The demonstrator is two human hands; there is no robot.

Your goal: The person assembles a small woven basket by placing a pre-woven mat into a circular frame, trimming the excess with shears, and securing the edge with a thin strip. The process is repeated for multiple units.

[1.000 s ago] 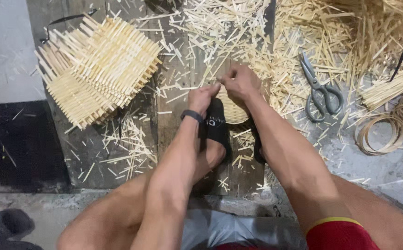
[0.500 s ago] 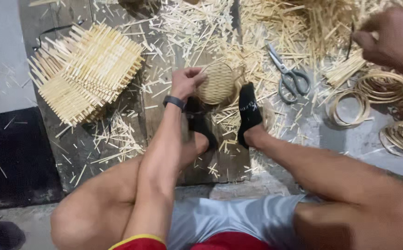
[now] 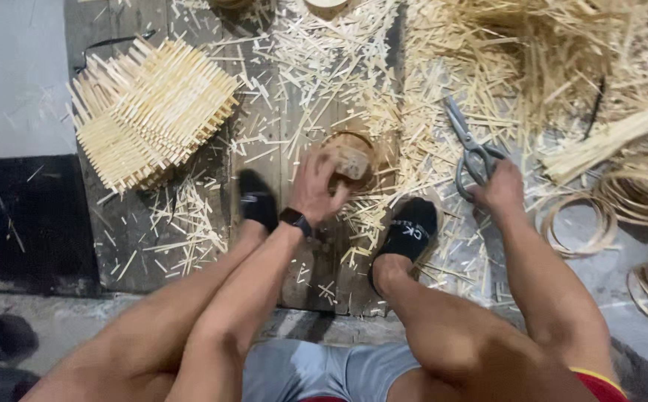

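At nine o'clock lies a woven mat point(image 3: 153, 112) of pale sticks, flat on the dark wooden board point(image 3: 261, 97) on the floor. Nothing touches it.

In the middle, the left hand point(image 3: 315, 186) is wrapped around the near side of a small round basket point(image 3: 350, 156), which rests on the board between two feet in black socks point(image 3: 257, 199). A second ago both hands were on that basket. Now only the left one holds it, and the feet have moved apart.

At three o'clock, the right hand point(image 3: 501, 190) has gone out to the scissors point(image 3: 469, 152). Its fingers are closed on the handles, and the blades point up toward twelve o'clock. So the weaving has stopped and cutting looks to be the step in hand.

Loose cut sticks point(image 3: 413, 89) lie all over, thick around the basket and under the scissors. They could get in the way of a clean pick-up. Farther right sit round hoops point(image 3: 584, 223), well apart from the basket.
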